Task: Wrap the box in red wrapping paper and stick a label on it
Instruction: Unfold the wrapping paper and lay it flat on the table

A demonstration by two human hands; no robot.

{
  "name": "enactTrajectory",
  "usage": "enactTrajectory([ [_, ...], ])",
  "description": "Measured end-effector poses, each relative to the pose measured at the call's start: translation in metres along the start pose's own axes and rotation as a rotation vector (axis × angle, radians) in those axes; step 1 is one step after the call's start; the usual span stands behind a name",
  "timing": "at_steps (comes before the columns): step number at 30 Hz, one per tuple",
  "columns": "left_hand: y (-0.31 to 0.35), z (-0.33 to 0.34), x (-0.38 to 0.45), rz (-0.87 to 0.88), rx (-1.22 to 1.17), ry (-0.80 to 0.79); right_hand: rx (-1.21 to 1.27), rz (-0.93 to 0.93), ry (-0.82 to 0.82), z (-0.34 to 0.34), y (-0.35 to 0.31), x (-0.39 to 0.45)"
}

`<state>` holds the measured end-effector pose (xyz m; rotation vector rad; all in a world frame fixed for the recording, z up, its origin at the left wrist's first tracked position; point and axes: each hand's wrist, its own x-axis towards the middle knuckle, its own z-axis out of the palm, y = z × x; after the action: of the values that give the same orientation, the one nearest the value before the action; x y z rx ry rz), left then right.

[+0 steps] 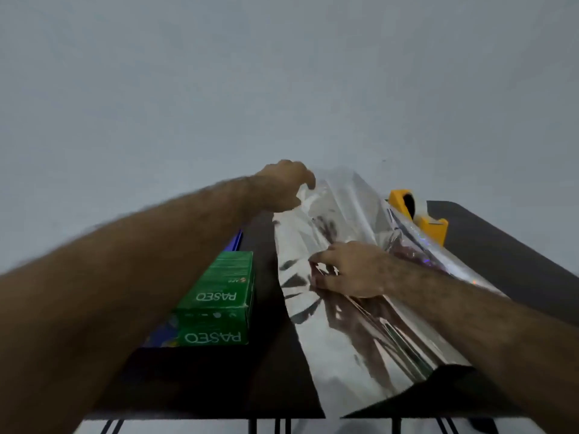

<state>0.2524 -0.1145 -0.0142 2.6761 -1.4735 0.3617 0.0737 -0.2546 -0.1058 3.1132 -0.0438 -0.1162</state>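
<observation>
Fingers (316,267) of the right hand (351,270) pinch crinkled silver-backed wrapping paper (338,324); left hand (282,186) grips its far edge; spreading it flat; next, the green cardboard box (219,296) goes on.

My left arm (131,277) is blurred and hides part of the green box (219,296), while the foil sheet (338,308) covers the tape dispenser's (419,214) base.

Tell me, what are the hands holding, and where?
Both hold the shiny wrapping paper. The left hand pinches its far edge. The right hand grips the crumpled middle.
</observation>
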Motion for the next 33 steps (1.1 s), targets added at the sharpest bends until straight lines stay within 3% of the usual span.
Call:
enactTrajectory([
  [3,0.013,-0.004,-0.021,0.116,-0.064,-0.23,0.033,0.055,0.028,0.005,-0.01,0.004],
  [6,0.027,0.004,-0.042,0.101,-0.017,-0.461,0.079,0.124,0.056,0.011,-0.026,0.001],
  [16,0.022,-0.021,-0.114,-0.006,-0.114,-0.326,0.016,0.267,0.101,0.011,-0.059,-0.004],
  [21,0.012,-0.049,-0.172,-0.068,-0.193,-0.496,0.036,0.013,-0.108,-0.003,-0.043,-0.02],
  [24,0.008,-0.044,-0.189,-0.117,-0.195,-0.564,0.022,-0.005,-0.195,0.007,-0.054,-0.036],
  [28,0.003,-0.036,-0.196,-0.143,-0.322,-0.561,0.064,0.054,-0.14,0.02,-0.067,-0.038],
  [33,-0.002,-0.035,-0.205,-0.18,-0.308,-0.666,0.085,0.13,-0.084,0.024,-0.079,-0.029],
])
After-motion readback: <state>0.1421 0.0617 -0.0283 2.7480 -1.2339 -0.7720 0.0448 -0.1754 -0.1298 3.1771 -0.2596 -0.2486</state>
